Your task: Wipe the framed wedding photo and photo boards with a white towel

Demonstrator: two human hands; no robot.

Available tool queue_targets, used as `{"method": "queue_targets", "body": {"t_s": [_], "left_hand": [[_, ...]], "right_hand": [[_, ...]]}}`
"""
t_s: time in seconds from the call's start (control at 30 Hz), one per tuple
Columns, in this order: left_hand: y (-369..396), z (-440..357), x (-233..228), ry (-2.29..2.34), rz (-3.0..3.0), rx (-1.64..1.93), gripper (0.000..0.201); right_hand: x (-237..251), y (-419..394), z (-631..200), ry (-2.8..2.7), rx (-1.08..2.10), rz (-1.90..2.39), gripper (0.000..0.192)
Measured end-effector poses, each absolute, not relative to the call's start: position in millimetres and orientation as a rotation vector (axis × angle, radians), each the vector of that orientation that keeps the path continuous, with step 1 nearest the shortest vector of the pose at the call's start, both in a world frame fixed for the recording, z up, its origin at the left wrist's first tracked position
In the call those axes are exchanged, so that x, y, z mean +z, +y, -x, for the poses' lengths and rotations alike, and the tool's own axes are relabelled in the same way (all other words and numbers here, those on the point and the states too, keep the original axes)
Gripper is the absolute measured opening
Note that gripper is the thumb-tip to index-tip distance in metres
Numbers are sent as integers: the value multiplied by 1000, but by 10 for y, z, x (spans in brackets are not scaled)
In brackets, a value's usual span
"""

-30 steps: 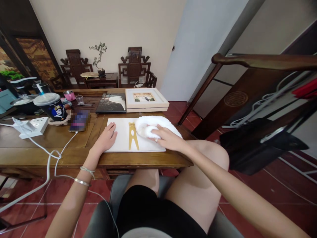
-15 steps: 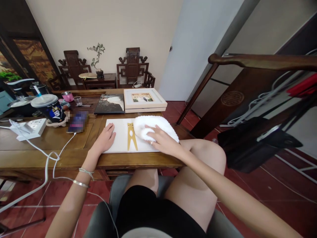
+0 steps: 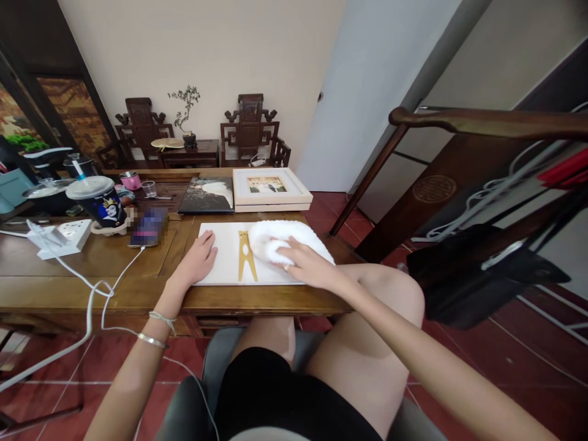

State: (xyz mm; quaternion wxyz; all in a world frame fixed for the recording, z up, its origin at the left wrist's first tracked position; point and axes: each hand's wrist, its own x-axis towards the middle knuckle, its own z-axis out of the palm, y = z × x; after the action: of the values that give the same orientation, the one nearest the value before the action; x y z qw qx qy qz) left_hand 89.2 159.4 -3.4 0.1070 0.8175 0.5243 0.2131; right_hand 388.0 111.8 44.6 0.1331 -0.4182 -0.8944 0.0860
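Note:
A white flat board (image 3: 219,254) lies at the front edge of the wooden table. My left hand (image 3: 200,260) rests flat on the board's left edge, fingers stretched out and holding nothing. On the board's right part is a white fluffy cloth (image 3: 298,231), and my right hand (image 3: 303,260) presses on it with bent fingers gripping a bunched portion. Some fingertips are sunk in the pile and partly hidden. Between my hands, closer to the cloth, lies a yellow flat cat-shaped piece (image 3: 243,242) with two long legs and an oval hole.
Behind the board are a dark photo panel (image 3: 204,195) and a white framed picture (image 3: 271,188). To the left stand a lidded drink cup (image 3: 103,205), a phone (image 3: 149,226) on a charging cable and a white power strip (image 3: 68,236). A wooden chair (image 3: 432,184) is at right.
My right hand has shifted slightly on the cloth, its fingers more curled. My left hand stays on the board's edge. The whole view has moved a little.

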Motion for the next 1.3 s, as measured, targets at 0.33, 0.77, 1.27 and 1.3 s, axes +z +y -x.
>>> {"method": "queue_targets", "body": {"t_s": [0.33,0.77,1.27,1.3], "left_hand": [[1604,-881,-51,1547,-2399,625,55],[1597,-913,-33,1553,-2416,617,54],[1612,-890,-60,1545,-2409,632,54],[1615,-889,-64,1544,-2411,638,54]], "right_hand": [[311,1723,-3439,-2400,181,1350,30],[515,503,-3567,-2697,340,1073,35],[462,1562,-3258,-2613,157,1262,33],[469,1468,-3245,-2625,142,1259,34]]}}
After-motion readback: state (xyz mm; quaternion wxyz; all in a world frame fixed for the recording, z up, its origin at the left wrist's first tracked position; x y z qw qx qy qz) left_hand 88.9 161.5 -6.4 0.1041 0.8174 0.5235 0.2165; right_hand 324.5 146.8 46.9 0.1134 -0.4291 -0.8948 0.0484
